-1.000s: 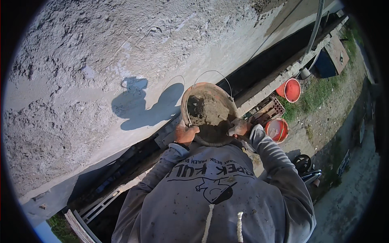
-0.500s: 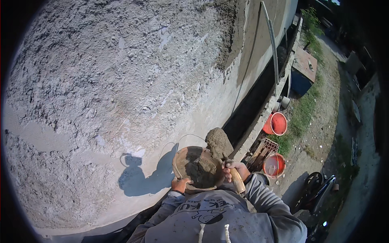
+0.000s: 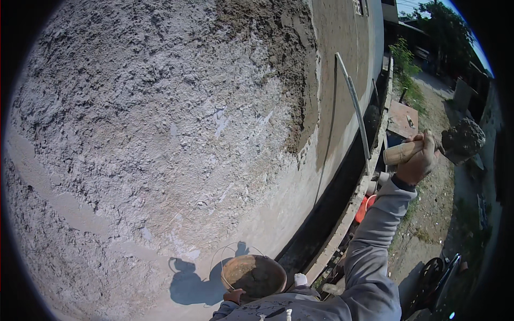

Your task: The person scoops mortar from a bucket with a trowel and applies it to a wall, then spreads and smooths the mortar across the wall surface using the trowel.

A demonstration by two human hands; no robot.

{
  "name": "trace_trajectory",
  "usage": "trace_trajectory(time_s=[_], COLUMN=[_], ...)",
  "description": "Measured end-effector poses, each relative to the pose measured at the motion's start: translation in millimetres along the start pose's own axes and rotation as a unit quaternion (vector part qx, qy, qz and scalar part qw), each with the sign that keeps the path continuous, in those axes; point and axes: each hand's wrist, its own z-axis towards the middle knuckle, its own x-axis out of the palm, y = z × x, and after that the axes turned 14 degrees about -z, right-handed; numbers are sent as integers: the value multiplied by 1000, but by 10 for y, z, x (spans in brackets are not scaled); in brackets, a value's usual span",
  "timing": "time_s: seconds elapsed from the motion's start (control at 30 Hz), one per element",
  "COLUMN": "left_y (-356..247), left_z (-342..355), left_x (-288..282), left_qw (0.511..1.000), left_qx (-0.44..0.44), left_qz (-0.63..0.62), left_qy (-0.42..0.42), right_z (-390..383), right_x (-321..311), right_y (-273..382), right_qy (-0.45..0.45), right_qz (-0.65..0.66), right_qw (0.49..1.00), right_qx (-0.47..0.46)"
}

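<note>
My right hand (image 3: 419, 163) is wrapped round the wooden handle of a trowel (image 3: 397, 153), raised out to the right at arm's length. A lump of grey mortar (image 3: 466, 137) sits on its blade, largely covering it. Low in front of me, my left hand (image 3: 234, 296) grips the near left rim of a round brownish bucket (image 3: 247, 262) with a thin wire handle. Wet mortar (image 3: 259, 282) lies inside that bucket, which is close to the wall.
A rough grey wall (image 3: 160, 134) fills the left, with darker, wetter mortar (image 3: 300, 69) near its right edge. A long strip (image 3: 353, 101) leans by a low ledge (image 3: 342, 216). Beyond are a red bucket (image 3: 365, 207), a board-topped box (image 3: 401, 119) and a parked motorbike (image 3: 436, 286).
My right hand has lifted the loaded trowel from beside the bucket, up and far to the right. My left hand still holds the bucket; the view has tilted upward.
</note>
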Motion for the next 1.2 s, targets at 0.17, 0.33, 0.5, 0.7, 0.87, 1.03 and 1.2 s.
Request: trace_trajectory(time_s=[0.17,0.33,0.5,0.7,0.87,1.03,1.2], left_y=[9,-1058,-1100,-1259,-1403,-1870,-1722], left_z=[-126,-166,-452,-697,-694,-620,-750], left_x=[-7,37,105,307,284,-25,169], left_qw=[992,984,983,965,877,796,790], left_qx=[45,-173,-143,-170,-242,-344,-402], left_qz=[-62,28,43,73,-260,-301,-246], left_qy=[97,-24,-103,-187,-323,-396,-392], right_z=[178,-239,-2808,-3956,-3771,-3676,-4334], right_x=[830,1803,1211,-863,-1736,-1712,-1758], right_y=[228,-883,-1621,-1381,-1536,-1413,-1789], right_qy=[-188,-113,483,751,844,863,893], right_qz=[-201,-433,-501,-409,-404,-495,-441], right_qw=[939,863,689,514,351,80,11], right_qx=[-204,-235,-203,-67,-32,-56,-90])
